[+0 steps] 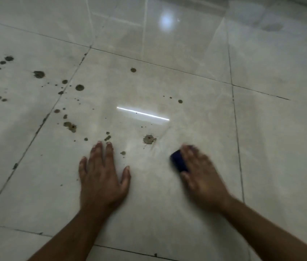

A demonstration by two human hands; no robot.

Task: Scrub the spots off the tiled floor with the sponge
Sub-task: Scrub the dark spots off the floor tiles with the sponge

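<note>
Down on the glossy tiled floor [196, 102], the dark blue sponge [178, 161] sits under the right hand [201, 173], its near-left edge peeking out past the fingers and thumb. That hand lies palm-down over the sponge, thumb along its nearer end and fingers draped across the top, grasping it against the tile; the hand is smeared with blur, so the exact finger placement is hard to read. Its forearm runs back toward the lower right corner of the view.

Just beyond and to the left of the sponge hand is a pale brown splat [149, 139] with a reddish dot in it. A smaller spot [123, 153] lies between the two hands.

The left hand [102, 176] is planted flat on the same tile, palm down, fingers straight and slightly spread, thumb out toward the right hand, holding nothing. Small spots [107, 137] sit right at its fingertips.

Farther out beyond the left hand, many dark spots [39, 74] scatter across the neighbouring tile and the grout line [62, 95]. A bright strip of reflected light [142, 113] lies beyond both hands.
</note>
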